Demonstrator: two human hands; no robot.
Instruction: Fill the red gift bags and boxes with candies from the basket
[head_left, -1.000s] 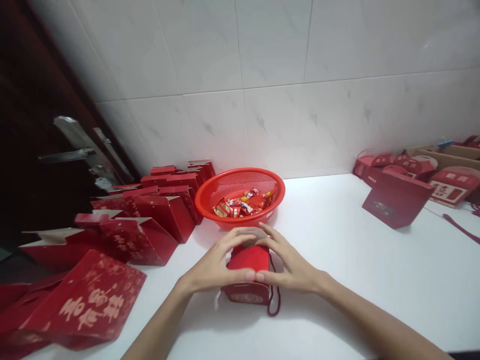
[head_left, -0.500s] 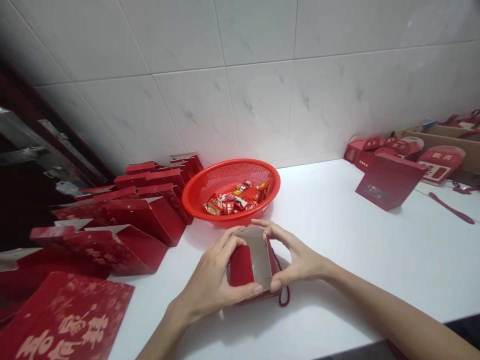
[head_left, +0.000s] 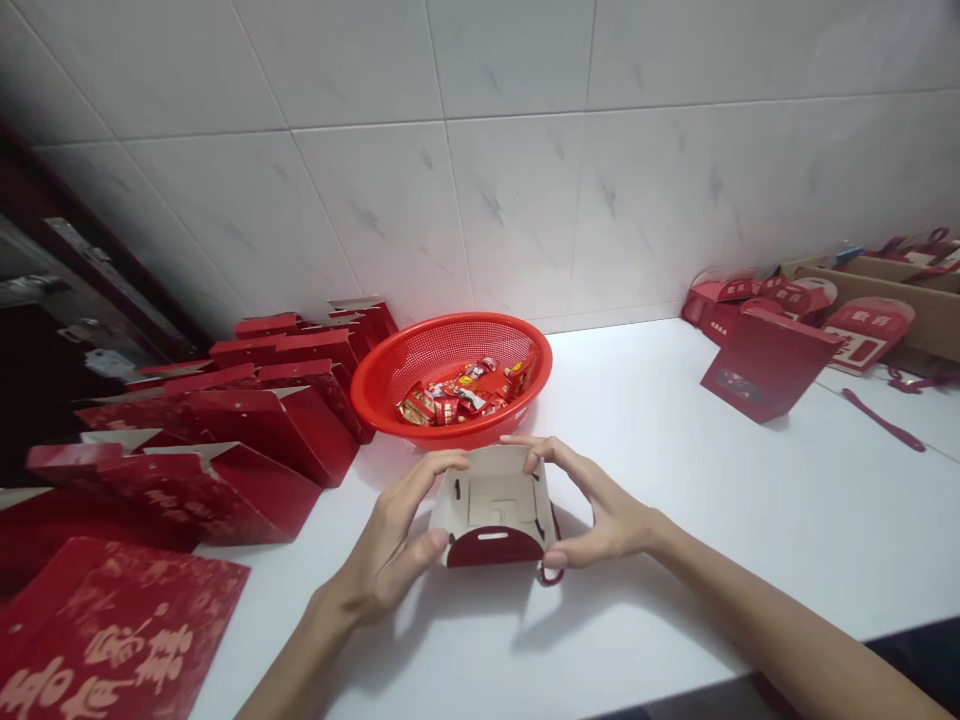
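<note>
A small red paper gift box [head_left: 501, 497] with a pale inside stands opened between my hands at the front middle of the table. Its near flap, dark red with a slot handle, folds outward, and a dark red cord loop hangs at its right side. My left hand [head_left: 397, 530] spans the box's left side, thumb at the near corner and fingers at the far one. Gripping the right side is my right hand [head_left: 592, 505], one finger inside the rim and the thumb by the near corner. Just behind is a red plastic basket [head_left: 367, 400] of wrapped candies [head_left: 465, 392].
Several red gift bags [head_left: 262, 420] stand in rows at the left, with one lettered bag [head_left: 127, 620] nearest. On the right are a tilted red box [head_left: 772, 365], smaller red boxes [head_left: 870, 330], a cardboard carton [head_left: 930, 310] and a ribbon strip [head_left: 885, 420]. A tiled wall [head_left: 517, 200] rises behind.
The red side flap under my left hand has folded outward, so the box's inside shows. My left hand has spread a little to the left; my right hand keeps its hold.
</note>
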